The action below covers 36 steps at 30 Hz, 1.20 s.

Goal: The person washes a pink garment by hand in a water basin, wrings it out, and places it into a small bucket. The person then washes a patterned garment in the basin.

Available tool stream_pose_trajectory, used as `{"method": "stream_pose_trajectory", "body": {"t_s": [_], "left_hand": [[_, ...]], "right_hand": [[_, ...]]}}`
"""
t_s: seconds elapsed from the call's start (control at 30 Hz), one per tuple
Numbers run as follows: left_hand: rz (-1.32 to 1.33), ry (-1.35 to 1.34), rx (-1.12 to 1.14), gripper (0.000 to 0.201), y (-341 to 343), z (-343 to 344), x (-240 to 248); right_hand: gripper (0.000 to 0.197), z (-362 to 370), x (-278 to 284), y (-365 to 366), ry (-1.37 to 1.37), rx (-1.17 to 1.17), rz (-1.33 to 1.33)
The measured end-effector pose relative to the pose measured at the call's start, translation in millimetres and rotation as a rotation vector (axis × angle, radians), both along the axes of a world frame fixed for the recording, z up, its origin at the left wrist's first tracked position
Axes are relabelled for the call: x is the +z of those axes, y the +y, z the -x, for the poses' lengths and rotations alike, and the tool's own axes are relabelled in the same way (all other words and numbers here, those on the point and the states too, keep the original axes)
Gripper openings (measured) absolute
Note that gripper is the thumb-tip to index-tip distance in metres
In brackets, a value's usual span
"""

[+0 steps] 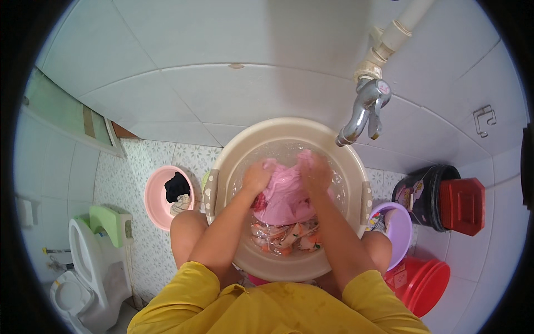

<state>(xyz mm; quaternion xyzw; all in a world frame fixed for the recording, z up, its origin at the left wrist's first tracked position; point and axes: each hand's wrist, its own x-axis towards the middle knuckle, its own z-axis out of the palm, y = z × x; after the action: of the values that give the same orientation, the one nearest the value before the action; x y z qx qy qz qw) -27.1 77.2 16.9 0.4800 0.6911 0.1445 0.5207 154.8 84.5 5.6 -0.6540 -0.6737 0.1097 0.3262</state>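
Observation:
A large beige basin with water stands between my knees. In it lies a pink cloth bunched up at the middle. My left hand grips the cloth's left side and my right hand grips its right side, knuckles up, both wet. Below the pink cloth, under the water, other patterned orange and white laundry shows. A metal tap hangs over the basin's right rim; no water runs from it.
A pink basin holding a black cloth sits on the floor at left, beside a white toilet. At right are a purple basin, a black bucket with a red lid, and a red bucket. White tiled walls stand behind.

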Motion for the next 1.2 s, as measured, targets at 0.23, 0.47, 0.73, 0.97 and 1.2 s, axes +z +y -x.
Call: {"method": "stream_pose_trajectory", "body": {"t_s": [0.23,0.47,0.73,0.97,1.2], "left_hand": [[-0.451,0.691,-0.244,0.063,-40.7,-24.5,-1.6],[-0.546,0.820,-0.522,0.065,-46.9,-23.8,-47.8],[-0.394,-0.017,0.124,0.057,-17.9,-29.4,-43.9],[0.262,-0.994,0.421,0.044,-20.6,-25.2,-6.1],[-0.390,-0.469,-0.194,0.041,-13.1,8.1,-60.6]], "right_hand": [[0.050,-12.0,-31.6,-25.4,-0.385,-0.130,-0.057],[0.058,-25.3,-51.4,-19.2,-0.280,0.230,0.507],[0.054,0.0,-76.4,-26.2,0.153,-0.147,0.370],[0.041,79.6,24.6,-71.3,0.335,0.161,0.252],[0.024,20.8,0.9,9.6,0.150,-0.099,0.093]]}}
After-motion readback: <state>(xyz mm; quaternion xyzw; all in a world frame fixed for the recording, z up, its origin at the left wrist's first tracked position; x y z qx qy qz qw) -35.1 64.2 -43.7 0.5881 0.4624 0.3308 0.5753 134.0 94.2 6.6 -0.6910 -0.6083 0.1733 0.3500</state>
